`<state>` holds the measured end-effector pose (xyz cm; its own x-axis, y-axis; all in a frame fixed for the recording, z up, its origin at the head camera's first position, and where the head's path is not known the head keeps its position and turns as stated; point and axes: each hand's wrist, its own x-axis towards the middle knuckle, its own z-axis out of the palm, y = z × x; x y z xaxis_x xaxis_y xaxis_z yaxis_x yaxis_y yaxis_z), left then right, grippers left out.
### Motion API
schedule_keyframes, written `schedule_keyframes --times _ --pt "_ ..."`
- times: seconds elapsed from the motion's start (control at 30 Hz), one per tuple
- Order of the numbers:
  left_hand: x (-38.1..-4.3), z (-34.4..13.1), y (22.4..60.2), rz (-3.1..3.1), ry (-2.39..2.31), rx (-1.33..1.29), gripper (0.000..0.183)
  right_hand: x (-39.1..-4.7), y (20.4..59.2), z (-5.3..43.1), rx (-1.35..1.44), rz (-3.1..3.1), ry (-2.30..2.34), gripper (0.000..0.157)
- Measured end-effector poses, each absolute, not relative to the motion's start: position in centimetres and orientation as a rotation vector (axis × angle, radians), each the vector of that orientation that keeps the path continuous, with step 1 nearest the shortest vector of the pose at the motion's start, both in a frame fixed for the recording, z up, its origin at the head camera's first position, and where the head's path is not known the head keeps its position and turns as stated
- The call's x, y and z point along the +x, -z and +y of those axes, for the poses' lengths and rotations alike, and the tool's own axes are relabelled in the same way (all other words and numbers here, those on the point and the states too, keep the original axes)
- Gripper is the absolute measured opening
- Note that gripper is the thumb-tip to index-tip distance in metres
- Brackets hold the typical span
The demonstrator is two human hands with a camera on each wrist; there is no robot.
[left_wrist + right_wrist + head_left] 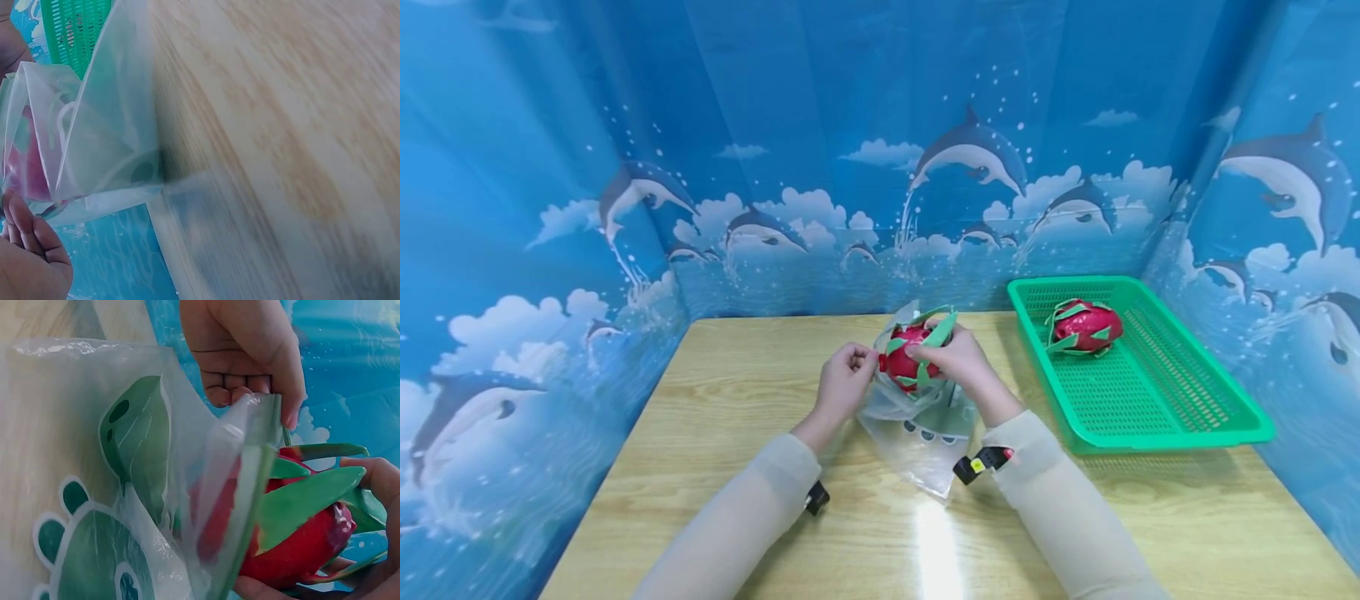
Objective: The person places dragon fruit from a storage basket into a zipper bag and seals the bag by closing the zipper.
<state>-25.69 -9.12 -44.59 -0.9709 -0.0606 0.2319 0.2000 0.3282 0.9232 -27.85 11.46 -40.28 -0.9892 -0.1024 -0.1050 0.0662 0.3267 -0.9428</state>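
Observation:
My right hand [951,354] grips a red dragon fruit with green leaf tips [906,350], thumb on one side and fingers round the other. The fruit is partly inside the mouth of a clear zip bag [206,462] printed with a green cartoon animal. Pinched between the thumb and curled fingers of my left hand [847,375] is the bag's rim. In the right wrist view the fruit's leafy end [312,519] sticks out past the zip strip, while its other end shows through the plastic. The bag's lower part hangs toward the table's front.
A green plastic basket [1157,446] stands on the right of the wooden table [730,400], with a second dragon fruit [1086,325] in its far left part. A blue dolphin-print curtain [850,100] closes off the back and both sides.

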Motion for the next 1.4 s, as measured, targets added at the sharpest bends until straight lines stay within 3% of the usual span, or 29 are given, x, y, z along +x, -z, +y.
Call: schedule_keyframes --times 0.3,0.8,1.4 --pt "-25.8 -9.1 44.6 -2.375 1.692 -0.121 0.015 -27.9 40.4 10.7 -0.108 2.642 1.516 0.07" --pt "-25.4 -9.0 44.2 -2.317 1.685 -0.201 0.015 -28.1 40.7 10.4 -0.154 2.804 1.205 0.082" --pt "-25.1 -8.7 44.6 -2.399 1.694 -0.196 0.016 -27.8 40.4 10.0 -0.4 2.619 1.22 0.076"
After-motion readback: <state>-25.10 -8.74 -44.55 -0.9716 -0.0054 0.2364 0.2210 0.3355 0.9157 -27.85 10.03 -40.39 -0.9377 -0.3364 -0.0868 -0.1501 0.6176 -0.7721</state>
